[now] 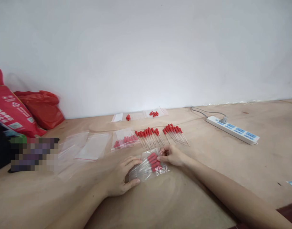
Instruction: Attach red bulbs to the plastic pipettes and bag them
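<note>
Several red-topped droppers [155,162] lay inside a clear bag [139,173] on the tabletop [174,203]. The left hand [122,176] curved around the bag's left end, its grip spread; the right hand [173,155] had its grip pinching the bag's upper right edge. Just beyond lay two bunches of loose droppers [176,130], with a filled bag [124,140] to their left and a power strip [232,129] well to the right.

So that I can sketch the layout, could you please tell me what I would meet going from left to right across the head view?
Printed red bag, red plastic bag, flat clear bags, left hand, clear bag of red-ended sticks, right hand, white power strip.
</note>
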`<state>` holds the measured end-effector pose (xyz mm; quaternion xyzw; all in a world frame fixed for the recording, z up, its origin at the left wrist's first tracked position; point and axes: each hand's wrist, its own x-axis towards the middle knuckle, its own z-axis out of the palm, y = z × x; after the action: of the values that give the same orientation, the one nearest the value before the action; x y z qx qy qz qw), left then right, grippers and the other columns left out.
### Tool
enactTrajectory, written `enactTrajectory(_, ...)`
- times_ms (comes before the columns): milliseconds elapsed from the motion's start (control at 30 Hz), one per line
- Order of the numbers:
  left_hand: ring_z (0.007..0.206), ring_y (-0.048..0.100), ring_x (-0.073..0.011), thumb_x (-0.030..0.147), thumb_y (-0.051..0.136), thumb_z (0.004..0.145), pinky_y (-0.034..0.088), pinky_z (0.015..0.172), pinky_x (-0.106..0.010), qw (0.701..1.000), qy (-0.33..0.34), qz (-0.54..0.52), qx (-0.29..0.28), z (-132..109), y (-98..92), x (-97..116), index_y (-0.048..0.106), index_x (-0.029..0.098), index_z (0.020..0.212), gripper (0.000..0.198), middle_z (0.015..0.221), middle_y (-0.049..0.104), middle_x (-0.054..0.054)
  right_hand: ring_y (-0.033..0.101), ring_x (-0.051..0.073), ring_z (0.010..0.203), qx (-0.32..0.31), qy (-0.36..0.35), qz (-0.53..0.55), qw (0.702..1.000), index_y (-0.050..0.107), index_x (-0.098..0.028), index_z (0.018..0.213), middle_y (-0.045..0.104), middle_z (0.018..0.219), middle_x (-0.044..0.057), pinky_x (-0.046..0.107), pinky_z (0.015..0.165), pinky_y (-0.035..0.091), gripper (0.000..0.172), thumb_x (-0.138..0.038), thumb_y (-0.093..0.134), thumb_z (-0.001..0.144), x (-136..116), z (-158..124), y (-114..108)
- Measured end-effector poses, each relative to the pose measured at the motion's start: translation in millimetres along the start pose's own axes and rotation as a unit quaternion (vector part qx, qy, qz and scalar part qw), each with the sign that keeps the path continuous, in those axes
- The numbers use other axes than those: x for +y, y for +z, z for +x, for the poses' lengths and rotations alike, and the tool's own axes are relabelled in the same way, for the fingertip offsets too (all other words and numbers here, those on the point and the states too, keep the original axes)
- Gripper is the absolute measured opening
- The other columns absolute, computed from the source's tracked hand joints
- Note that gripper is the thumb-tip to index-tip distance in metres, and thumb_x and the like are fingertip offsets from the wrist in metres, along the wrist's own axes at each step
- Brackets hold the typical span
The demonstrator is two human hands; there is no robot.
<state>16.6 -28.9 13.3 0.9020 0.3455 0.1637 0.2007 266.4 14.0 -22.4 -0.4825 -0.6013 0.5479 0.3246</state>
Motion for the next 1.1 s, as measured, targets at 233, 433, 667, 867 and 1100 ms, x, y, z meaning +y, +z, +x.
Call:
enactTrajectory(233, 0.112, 0.046, -0.023, 0.034, 0.052, 0.079, 0.039, 0.094, -0.04, 0.999, -0.036, -0.004, 0.031, -2, -0.1, -4, 0.044, 0.022, 0.116, 0.04, 0.123, 0.047, -0.008, 0.036, 0.005, 0.029, -0.058, 0.019, 0.14, 0.988, 0.04, -0.02, 0.067, 0.045, 0.036, -0.011, 0.015, 0.029, 0.019, 0.038, -0.048, 0.066, 0.06, -5, -7, -1)
enactTrajectory(433, 0.112, 0.045, -0.0267, 0.039, 0.056, 0.075, 0.039, 0.093, -0.043, 0.987, 0.01, 0.074, 0.14, 0, 11.0, -5, 0.046, 0.021, 0.116, 0.045, 0.12, 0.049, -0.01, 0.049, 0.006, 0.035, -0.041, 0.076, 0.295, 0.952, 0.042, -0.018, 0.068, 0.052, 0.044, -0.007, 0.015, 0.033, 0.034, 0.022, -0.028, 0.062, 0.068, -9, -10, 12)
enactTrajectory(667, 0.075, 0.059, -0.0199, 0.015, 0.042, 0.082, 0.046, 0.067, -0.033, 0.931, 0.139, 0.264, 0.21, 6, 28.9, 4, 0.056, 0.015, 0.105, 0.027, 0.088, 0.065, -0.008, 0.063, 0.011, 0.055, -0.176, 0.117, 0.326, 0.922, 0.046, -0.014, 0.071, 0.064, 0.062, 0.001, 0.022, 0.055, 0.051, 0.03, -0.033, 0.069, 0.066, -8, -21, 32)
enactTrajectory(867, 0.071, 0.059, -0.0173, 0.013, 0.04, 0.084, 0.044, 0.065, -0.03, 0.923, 0.16, 0.239, 0.254, 2, 6.9, 18, 0.057, 0.015, 0.092, 0.019, 0.078, 0.066, -0.005, 0.064, 0.01, 0.061, -0.182, 0.09, 0.262, 0.944, 0.051, -0.012, 0.07, 0.065, 0.073, 0.003, 0.019, 0.057, 0.05, 0.029, -0.029, 0.073, 0.062, -7, -20, 8)
enactTrajectory(1100, 0.079, 0.06, -0.0178, 0.028, 0.048, 0.083, 0.046, 0.072, -0.03, 0.908, 0.116, 0.216, 0.34, 12, -38.9, 2, 0.054, 0.02, 0.094, 0.015, 0.086, 0.066, -0.005, 0.063, 0.008, 0.059, -0.127, 0.084, 0.259, 0.954, 0.053, -0.012, 0.071, 0.066, 0.075, 0.004, 0.017, 0.056, 0.05, 0.027, -0.027, 0.074, 0.061, -6, -16, -16)
